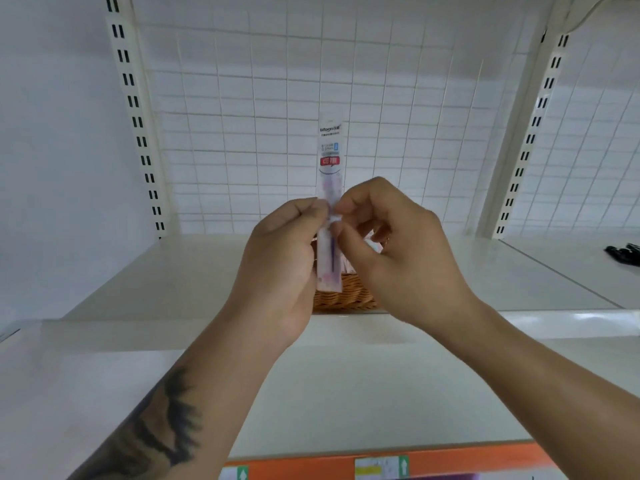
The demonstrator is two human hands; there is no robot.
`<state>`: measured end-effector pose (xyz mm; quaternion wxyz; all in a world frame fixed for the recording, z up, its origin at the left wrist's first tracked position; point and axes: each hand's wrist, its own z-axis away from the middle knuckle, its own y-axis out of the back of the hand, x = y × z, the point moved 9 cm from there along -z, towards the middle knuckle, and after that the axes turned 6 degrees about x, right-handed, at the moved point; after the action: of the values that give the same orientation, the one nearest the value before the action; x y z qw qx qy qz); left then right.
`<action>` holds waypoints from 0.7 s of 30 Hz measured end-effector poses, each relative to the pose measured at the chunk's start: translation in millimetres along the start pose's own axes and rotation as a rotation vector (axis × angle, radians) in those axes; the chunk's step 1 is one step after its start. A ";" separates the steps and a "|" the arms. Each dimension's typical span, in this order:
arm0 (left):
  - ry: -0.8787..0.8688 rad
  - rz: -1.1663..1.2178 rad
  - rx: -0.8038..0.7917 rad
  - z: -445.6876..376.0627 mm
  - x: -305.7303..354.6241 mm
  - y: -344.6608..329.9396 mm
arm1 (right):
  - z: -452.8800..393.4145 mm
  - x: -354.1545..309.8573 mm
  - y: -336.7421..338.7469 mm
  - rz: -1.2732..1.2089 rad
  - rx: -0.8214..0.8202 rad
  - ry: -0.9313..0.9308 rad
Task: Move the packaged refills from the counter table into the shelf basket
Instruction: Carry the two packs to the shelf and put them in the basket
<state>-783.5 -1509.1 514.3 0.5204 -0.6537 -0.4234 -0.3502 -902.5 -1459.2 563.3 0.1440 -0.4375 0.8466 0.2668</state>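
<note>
A long, narrow refill package (329, 157), clear plastic with a white header and a red label, stands upright between both hands. My left hand (280, 261) pinches its left edge near the middle, and my right hand (398, 251) pinches its right edge at the same height. Its lower end hangs just above a woven wicker basket (346, 297) on the white shelf (180, 271). The hands hide most of the basket; a bit of another package shows behind my right fingers.
A white wire-grid panel (263, 109) backs the shelf, with slotted uprights (138, 123) on the left and right. Black objects (623, 252) lie on the neighbouring shelf at far right. A lower white surface (346, 393) with an orange front edge (450, 459) is nearest me.
</note>
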 end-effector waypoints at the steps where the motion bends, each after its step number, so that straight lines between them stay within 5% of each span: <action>1: -0.009 -0.007 -0.014 0.8 2.4 -1.8 | -2.5 2.1 1.2 -0.019 0.002 -0.028; 3: -0.091 -0.136 0.000 2.1 8.6 1.4 | -9.6 7.5 4.0 -0.018 -0.013 -0.081; 8: -0.657 -0.968 0.114 23.6 24.2 19.0 | -39.7 62.5 25.1 0.217 -0.092 -0.420; 11: -0.661 -1.284 0.030 22.9 -7.7 27.3 | -37.4 101.9 21.4 0.404 -0.306 -0.642; 21: -0.652 -1.309 -0.011 22.2 -51.5 35.8 | -37.7 136.3 -5.7 0.775 -0.503 -0.583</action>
<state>-770.6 -1500.8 449.5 0.0487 -0.3401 -0.8591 -0.3792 -976.7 -1574.1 527.1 0.1549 -0.0222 0.7808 0.6048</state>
